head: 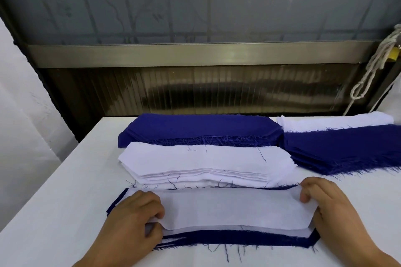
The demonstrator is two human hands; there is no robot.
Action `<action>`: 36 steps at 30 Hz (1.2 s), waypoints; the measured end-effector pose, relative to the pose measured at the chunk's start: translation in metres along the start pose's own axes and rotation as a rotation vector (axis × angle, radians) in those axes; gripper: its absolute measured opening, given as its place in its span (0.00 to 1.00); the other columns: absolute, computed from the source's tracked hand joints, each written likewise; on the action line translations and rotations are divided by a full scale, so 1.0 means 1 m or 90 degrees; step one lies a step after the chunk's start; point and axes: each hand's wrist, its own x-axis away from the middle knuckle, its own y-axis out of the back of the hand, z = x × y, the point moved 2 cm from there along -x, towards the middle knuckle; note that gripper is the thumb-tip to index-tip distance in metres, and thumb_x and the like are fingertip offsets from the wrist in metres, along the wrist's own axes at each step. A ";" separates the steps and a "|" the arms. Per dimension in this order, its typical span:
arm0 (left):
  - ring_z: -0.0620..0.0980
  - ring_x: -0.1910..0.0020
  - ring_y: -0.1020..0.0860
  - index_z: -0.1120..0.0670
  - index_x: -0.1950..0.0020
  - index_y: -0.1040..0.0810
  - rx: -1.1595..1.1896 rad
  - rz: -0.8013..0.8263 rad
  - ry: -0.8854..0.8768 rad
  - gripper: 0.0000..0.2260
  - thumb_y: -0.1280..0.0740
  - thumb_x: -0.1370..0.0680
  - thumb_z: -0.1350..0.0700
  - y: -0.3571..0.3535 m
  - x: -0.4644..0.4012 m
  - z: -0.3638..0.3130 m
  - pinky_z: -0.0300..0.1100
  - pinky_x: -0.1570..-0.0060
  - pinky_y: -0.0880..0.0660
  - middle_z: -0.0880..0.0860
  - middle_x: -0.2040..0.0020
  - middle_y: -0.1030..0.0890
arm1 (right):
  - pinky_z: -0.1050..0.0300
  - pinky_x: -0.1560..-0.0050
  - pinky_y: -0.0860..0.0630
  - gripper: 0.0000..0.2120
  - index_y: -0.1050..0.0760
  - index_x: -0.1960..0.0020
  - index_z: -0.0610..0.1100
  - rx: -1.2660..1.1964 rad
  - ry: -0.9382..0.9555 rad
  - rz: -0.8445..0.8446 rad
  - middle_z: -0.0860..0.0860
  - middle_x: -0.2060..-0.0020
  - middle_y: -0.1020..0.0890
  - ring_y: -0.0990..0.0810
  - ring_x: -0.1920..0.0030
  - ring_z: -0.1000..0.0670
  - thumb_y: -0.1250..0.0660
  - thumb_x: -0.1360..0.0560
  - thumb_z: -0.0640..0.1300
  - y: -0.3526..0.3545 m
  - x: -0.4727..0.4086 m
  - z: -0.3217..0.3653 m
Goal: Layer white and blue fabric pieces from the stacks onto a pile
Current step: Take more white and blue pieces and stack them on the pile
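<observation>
At the near edge of the table (pixel 65 180) we see the pile (pixel 238 238), white and blue pieces layered with frayed blue edges showing along its front. On top lies a white piece (pixel 234 208), spread flat from end to end. Our left hand (pixel 134 217) grips its left end, fingers curled over the cloth and the thumb tucked at the edge. Our right hand (pixel 329 204) pinches its right end between thumb and bent fingers. Just behind the pile sits the white stack (pixel 206 162), strewn with loose blue threads. Behind that lies a blue stack (pixel 199 128). To the right, a second blue stack (pixel 342 149) rests with more white cloth (pixel 336 122) beyond it. A knotted white rope (pixel 373 67) hangs by the window frame (pixel 195 54).
</observation>
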 end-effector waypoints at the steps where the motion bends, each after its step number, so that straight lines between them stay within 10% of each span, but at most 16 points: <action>1: 0.37 0.60 0.29 0.45 0.62 0.24 0.000 0.007 0.000 0.04 0.36 0.36 0.52 -0.001 0.000 0.000 0.34 0.62 0.30 0.37 0.58 0.26 | 0.56 0.52 0.32 0.30 0.29 0.62 0.48 -0.003 -0.008 0.000 0.52 0.53 0.23 0.25 0.54 0.47 0.34 0.52 0.16 0.000 0.000 -0.002; 11: 0.37 0.59 0.29 0.44 0.62 0.24 -0.013 0.022 0.000 0.06 0.32 0.37 0.49 -0.004 0.003 0.003 0.33 0.60 0.31 0.37 0.57 0.26 | 0.54 0.55 0.31 0.22 0.27 0.64 0.45 -0.055 -0.080 -0.069 0.46 0.52 0.21 0.26 0.54 0.46 0.36 0.39 0.18 0.010 -0.002 -0.008; 14: 0.35 0.60 0.31 0.44 0.62 0.25 -0.013 0.020 -0.006 0.05 0.32 0.37 0.48 -0.001 0.001 0.000 0.30 0.62 0.32 0.36 0.59 0.27 | 0.68 0.46 0.34 0.08 0.23 0.60 0.43 -0.100 0.045 -0.068 0.48 0.51 0.21 0.28 0.49 0.52 0.39 0.27 0.36 0.018 0.000 0.010; 19: 0.36 0.60 0.28 0.44 0.63 0.23 0.010 0.005 -0.014 0.13 0.26 0.38 0.38 0.006 0.001 -0.006 0.32 0.61 0.30 0.37 0.59 0.25 | 0.70 0.38 0.36 0.20 0.18 0.49 0.52 -0.095 0.192 0.174 0.60 0.48 0.21 0.27 0.44 0.61 0.38 0.26 0.65 0.009 0.012 0.034; 31: 0.35 0.62 0.26 0.43 0.65 0.24 -0.023 0.018 -0.081 0.17 0.38 0.27 0.32 0.003 -0.003 -0.001 0.32 0.61 0.28 0.37 0.60 0.26 | 0.72 0.51 0.29 0.14 0.19 0.62 0.58 -0.057 0.265 0.269 0.66 0.60 0.22 0.23 0.59 0.67 0.38 0.21 0.48 0.027 0.006 0.037; 34: 0.32 0.59 0.28 0.43 0.62 0.26 0.034 -0.022 -0.009 0.11 0.32 0.29 0.37 0.008 -0.016 0.003 0.29 0.60 0.30 0.34 0.59 0.28 | 0.72 0.58 0.26 0.22 0.20 0.73 0.57 -0.077 0.146 0.087 0.65 0.71 0.22 0.25 0.70 0.66 0.39 0.23 0.60 0.008 0.002 0.022; 36: 0.33 0.58 0.27 0.43 0.60 0.24 0.027 -0.057 0.011 0.07 0.32 0.29 0.41 0.010 -0.032 0.006 0.29 0.62 0.29 0.35 0.56 0.26 | 0.71 0.51 0.25 0.20 0.18 0.62 0.53 0.069 0.234 0.055 0.60 0.61 0.19 0.22 0.59 0.63 0.42 0.23 0.62 0.019 -0.019 0.037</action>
